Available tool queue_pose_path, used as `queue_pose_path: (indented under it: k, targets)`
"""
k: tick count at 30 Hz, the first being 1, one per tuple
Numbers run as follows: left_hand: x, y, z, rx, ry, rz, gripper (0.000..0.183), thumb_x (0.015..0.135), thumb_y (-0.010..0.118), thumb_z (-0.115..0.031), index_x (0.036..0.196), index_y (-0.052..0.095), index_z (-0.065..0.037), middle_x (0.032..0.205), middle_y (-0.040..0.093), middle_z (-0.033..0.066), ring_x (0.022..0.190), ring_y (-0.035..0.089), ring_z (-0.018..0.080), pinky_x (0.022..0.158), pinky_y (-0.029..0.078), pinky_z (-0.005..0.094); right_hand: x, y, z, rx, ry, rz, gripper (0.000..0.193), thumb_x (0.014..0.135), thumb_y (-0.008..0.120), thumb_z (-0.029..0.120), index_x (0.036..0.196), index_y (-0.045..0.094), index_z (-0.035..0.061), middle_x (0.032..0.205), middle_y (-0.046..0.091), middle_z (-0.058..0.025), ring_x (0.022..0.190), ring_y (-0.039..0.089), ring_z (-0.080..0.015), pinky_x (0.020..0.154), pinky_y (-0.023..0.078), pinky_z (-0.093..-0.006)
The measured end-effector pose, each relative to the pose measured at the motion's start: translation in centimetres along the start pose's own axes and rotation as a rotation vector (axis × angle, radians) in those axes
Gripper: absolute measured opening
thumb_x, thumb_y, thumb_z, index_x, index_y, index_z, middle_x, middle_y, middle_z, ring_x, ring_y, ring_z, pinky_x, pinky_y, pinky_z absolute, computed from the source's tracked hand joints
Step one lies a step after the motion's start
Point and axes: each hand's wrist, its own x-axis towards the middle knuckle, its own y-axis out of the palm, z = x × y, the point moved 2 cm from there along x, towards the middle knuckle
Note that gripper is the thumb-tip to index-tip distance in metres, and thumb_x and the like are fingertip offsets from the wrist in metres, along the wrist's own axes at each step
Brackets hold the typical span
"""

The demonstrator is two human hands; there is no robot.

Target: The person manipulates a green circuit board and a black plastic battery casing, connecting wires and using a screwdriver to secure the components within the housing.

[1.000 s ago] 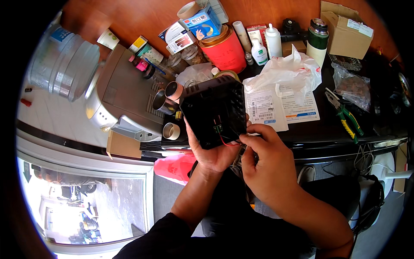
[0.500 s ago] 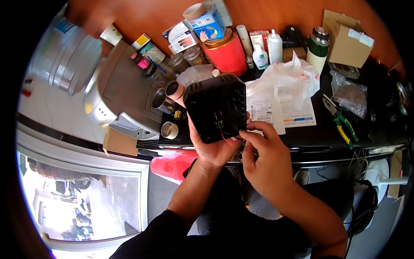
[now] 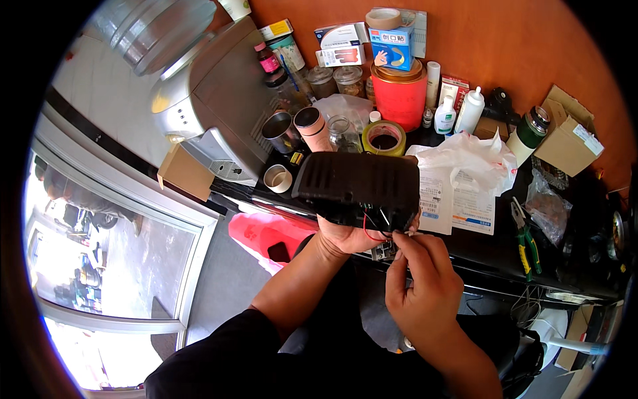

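Observation:
A black plastic housing (image 3: 359,178) with slots along its upper face rests in my left hand (image 3: 337,237), which grips it from below; most of those fingers are hidden behind it. From the housing's shadowed lower side comes a thin red wire (image 3: 367,229), looping down to its lower right corner. There my right hand (image 3: 428,282) has thumb and index finger pinched together, right against the corner. The wire seems to end between those fingertips, but the exact hold is too small to make out. Below the housing, a small metal part shows between my hands, partly covered.
Behind the housing stand yellow tape (image 3: 384,138), a glass jar (image 3: 343,135), a pink tumbler (image 3: 312,130) and a red canister (image 3: 399,98). Papers and a white plastic bag (image 3: 478,159) lie to the right, then green-yellow pliers (image 3: 525,239). A water dispenser (image 3: 212,100) stands left.
The housing has tipped, so its slotted face now shows on top and its interior is mostly turned away. My view has shifted and turned; my right fingers stay at the wire.

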Motion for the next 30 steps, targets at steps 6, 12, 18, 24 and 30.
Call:
queue_pose_path:
  k: [6, 12, 18, 24, 30]
  targets:
    - [-0.6, -0.2, -0.6, -0.012, 0.001, 0.07, 0.095, 0.091, 0.065, -0.049, 0.159, 0.017, -0.003, 0.124, 0.058, 0.0256, 0.11, 0.063, 0.0416, 0.096, 0.051, 0.0516, -0.1, -0.4, 1.0, 0.035, -0.055, 0.005, 0.03, 0.079, 0.069, -0.004, 0.108, 0.069, 0.0009, 0.089, 0.065, -0.0077, 0.06, 0.066, -0.0201, 0.053, 0.053, -0.028]
    - [-0.8, -0.5, -0.8, -0.033, -0.001, 0.091, 0.097, 0.091, 0.065, -0.05, 0.158, 0.017, 0.0, 0.139, 0.052, 0.0228, 0.124, 0.058, 0.0374, 0.104, 0.047, 0.0541, 0.5, -0.8, 0.9, 0.01, -0.104, -0.067, 0.03, 0.078, 0.068, -0.006, 0.107, 0.069, 0.0004, 0.088, 0.064, -0.0097, 0.061, 0.066, -0.0213, 0.052, 0.053, -0.0282]
    - [-1.1, -0.4, -0.6, 0.024, 0.075, -0.143, 0.088, 0.087, 0.067, -0.052, 0.15, 0.034, 0.001, 0.122, 0.057, 0.0327, 0.11, 0.063, 0.0458, 0.098, 0.053, 0.0525, 0.6, -1.4, 1.3, -0.087, -0.09, -0.024, 0.028, 0.077, 0.068, -0.005, 0.105, 0.068, 0.0002, 0.088, 0.064, -0.0102, 0.061, 0.066, -0.0218, 0.051, 0.052, -0.0288]
    - [-1.4, -0.8, -0.2, 0.013, 0.043, -0.25, 0.095, 0.081, 0.068, -0.061, 0.135, 0.045, 0.014, 0.124, 0.058, 0.0314, 0.109, 0.064, 0.0437, 0.097, 0.052, 0.0506, 0.6, -1.5, 0.8, -0.125, -0.055, -0.002, 0.026, 0.079, 0.069, -0.003, 0.105, 0.068, 0.0011, 0.088, 0.063, -0.0094, 0.06, 0.066, -0.0216, 0.05, 0.051, -0.0289]
    - [-1.2, -0.5, 0.1, -0.075, -0.04, -0.098, 0.097, 0.08, 0.065, -0.065, 0.134, 0.047, 0.014, 0.125, 0.058, 0.0297, 0.11, 0.063, 0.0427, 0.102, 0.048, 0.0509, 1.2, -1.9, -0.1, 0.002, -0.041, 0.01, 0.019, 0.082, 0.075, 0.003, 0.1, 0.069, 0.0039, 0.083, 0.065, -0.0071, 0.06, 0.066, -0.0212, 0.05, 0.05, -0.0289]
